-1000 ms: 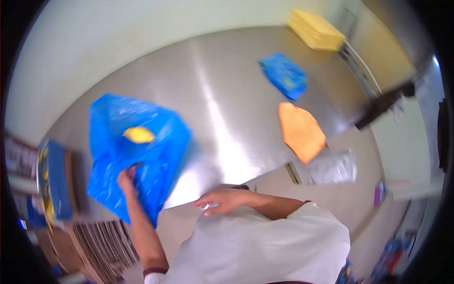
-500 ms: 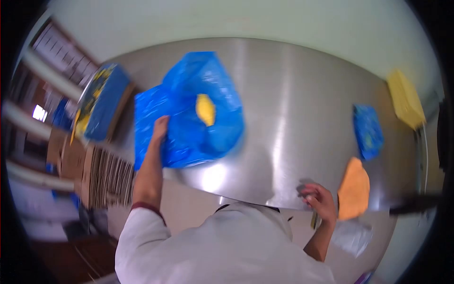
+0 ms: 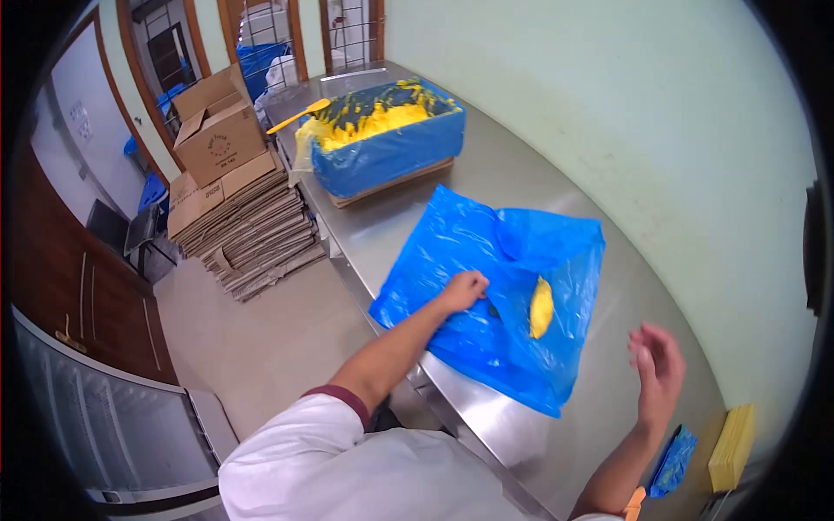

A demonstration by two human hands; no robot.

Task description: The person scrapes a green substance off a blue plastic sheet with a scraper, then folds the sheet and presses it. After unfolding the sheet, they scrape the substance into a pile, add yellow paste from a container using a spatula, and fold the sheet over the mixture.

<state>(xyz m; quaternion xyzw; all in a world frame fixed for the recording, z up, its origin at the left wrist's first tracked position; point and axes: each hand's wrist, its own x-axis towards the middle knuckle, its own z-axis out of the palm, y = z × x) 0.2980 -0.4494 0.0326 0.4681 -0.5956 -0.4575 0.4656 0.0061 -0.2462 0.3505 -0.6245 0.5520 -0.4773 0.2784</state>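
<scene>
My left hand (image 3: 465, 291) is closed on a blue plastic bag (image 3: 452, 239), which lies spread over the steel table. A dark spot shows in the plastic beside its fingers. Toward the bag's right side, a yellow lump (image 3: 541, 308) rests among the folds, a short way from that hand. My right hand (image 3: 658, 369) is raised to the right of the bag, fingers loosely curved and apart, holding nothing. Farther up the table sits a blue-lined bin (image 3: 391, 156) of soft yellow mass (image 3: 387, 124), with a yellow spatula (image 3: 300, 115) across its left corner.
Flattened cardboard (image 3: 261, 239) is stacked left of the steel table (image 3: 512, 187), with an open carton (image 3: 217, 139) on top. At lower right are a folded blue plastic piece (image 3: 673, 462), a yellow block (image 3: 732, 447) and an orange cloth (image 3: 636, 504). A wall bounds the right side.
The view has swung left, bringing the bin and cardboard fully into sight. The bag now lies flatter under my left hand, and my right hand has come up from the table's front edge.
</scene>
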